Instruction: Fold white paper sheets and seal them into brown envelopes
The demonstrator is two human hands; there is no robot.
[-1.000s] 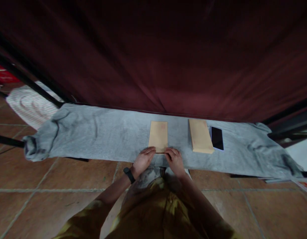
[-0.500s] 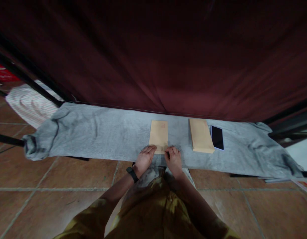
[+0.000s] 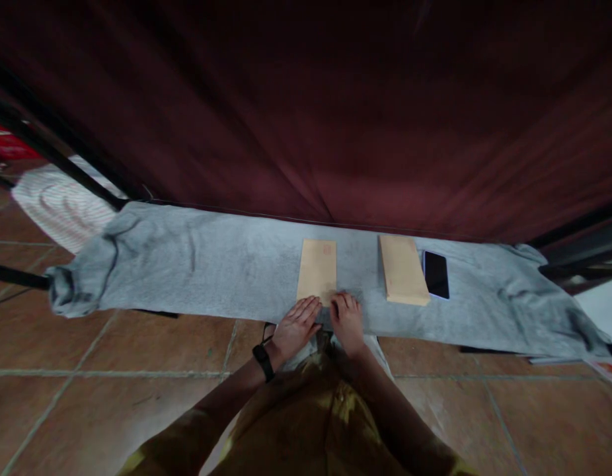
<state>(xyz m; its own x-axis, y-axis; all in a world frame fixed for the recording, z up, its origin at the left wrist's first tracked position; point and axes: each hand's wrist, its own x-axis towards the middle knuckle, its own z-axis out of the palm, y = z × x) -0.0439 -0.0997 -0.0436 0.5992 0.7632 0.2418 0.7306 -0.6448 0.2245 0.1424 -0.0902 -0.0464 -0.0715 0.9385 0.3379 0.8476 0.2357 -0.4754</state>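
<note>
A tan paper envelope [image 3: 318,268] with a small reddish print near its top right corner lies flat on a grey cloth. My left hand [image 3: 296,327] rests across the envelope's lower left edge, fingers stretched out flat and the thumb apart. At the lower right corner, my right hand [image 3: 347,324] has its fingers curled in against the paper, seemingly pinching the corner; its fingertips are partly hidden. The near edge of the envelope is covered by both hands.
To the right lies a thick stack of similar tan envelopes [image 3: 404,271], with a dark-screened phone [image 3: 436,274] close beside it. The grey cloth [image 3: 227,264] covers a long narrow surface. A dark red curtain [image 3: 306,132] hangs behind, and black metal bars [image 3: 18,276] stand at the sides.
The folded strip visible along the envelope's near edge is now flattened under my hands. My left hand has shifted slightly right with its fingers flatter; the right has barely moved.
</note>
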